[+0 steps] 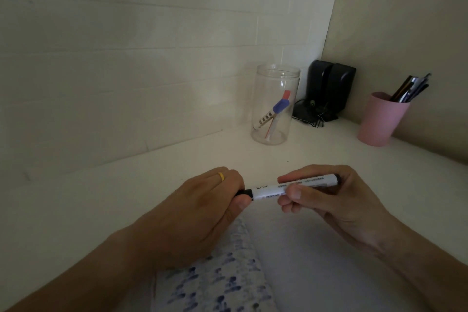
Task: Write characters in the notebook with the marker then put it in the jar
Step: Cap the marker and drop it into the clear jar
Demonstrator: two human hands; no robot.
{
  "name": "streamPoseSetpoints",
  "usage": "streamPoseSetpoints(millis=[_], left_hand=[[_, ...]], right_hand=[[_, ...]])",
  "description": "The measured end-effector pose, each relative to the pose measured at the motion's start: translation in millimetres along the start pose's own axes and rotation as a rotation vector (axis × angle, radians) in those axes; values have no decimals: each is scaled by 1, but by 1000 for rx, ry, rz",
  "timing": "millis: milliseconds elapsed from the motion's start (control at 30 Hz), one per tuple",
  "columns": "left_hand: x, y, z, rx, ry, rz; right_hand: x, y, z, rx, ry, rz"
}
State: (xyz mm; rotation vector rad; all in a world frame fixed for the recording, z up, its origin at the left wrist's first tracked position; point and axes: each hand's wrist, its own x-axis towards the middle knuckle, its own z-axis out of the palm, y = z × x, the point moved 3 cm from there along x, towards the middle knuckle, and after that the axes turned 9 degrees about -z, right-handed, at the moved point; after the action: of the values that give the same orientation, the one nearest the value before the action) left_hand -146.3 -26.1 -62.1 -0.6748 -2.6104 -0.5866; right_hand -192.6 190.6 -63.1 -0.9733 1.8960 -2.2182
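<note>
- Your left hand (202,210) pinches the black cap; your right hand (326,195) grips the smooth white marker (271,189) above the notebook (291,261).
- The clear round jar (274,106) holds two markers.

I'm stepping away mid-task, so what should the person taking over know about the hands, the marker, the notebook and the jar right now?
Left hand: closed on the black cap end of the marker.
Right hand: gripping the marker's white barrel; the marker is level above the notebook.
Notebook: open on the white desk under the hands; left page already carries blue characters, right page looks blank.
Jar: clear, lidless, upright near the wall, two markers inside.
Done: some writing, apparently.
Left: unclear whether capping or uncapping; the held marker still has to go in the jar.
</note>
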Motion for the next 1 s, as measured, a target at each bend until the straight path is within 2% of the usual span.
streamPoseSetpoints(millis=[167, 300, 367, 467, 567, 767, 933, 1000], left_hand=[[2, 0, 0, -16, -14, 14], [9, -2, -5, 65, 178, 26], [11, -7, -7, 72, 266, -23], [10, -23, -6, 127, 300, -133], [9, -40, -1, 183, 228, -226], [8, -58, 7, 221, 81, -276], [2, -63, 4, 213, 95, -299], [1, -63, 1, 204, 116, -301]], right_hand=[[0, -4, -1, -71, -5, 34], [-2, -5, 4, -135, -164, 160], [-3, -2, 7, -51, -205, 235], [1, 0, -4, 91, -16, 274], [6, 5, -25, -19, 167, 242], [8, 16, -27, -155, 220, 256], [12, 12, -26, -172, 383, 251], [26, -3, -25, -219, 484, 164]])
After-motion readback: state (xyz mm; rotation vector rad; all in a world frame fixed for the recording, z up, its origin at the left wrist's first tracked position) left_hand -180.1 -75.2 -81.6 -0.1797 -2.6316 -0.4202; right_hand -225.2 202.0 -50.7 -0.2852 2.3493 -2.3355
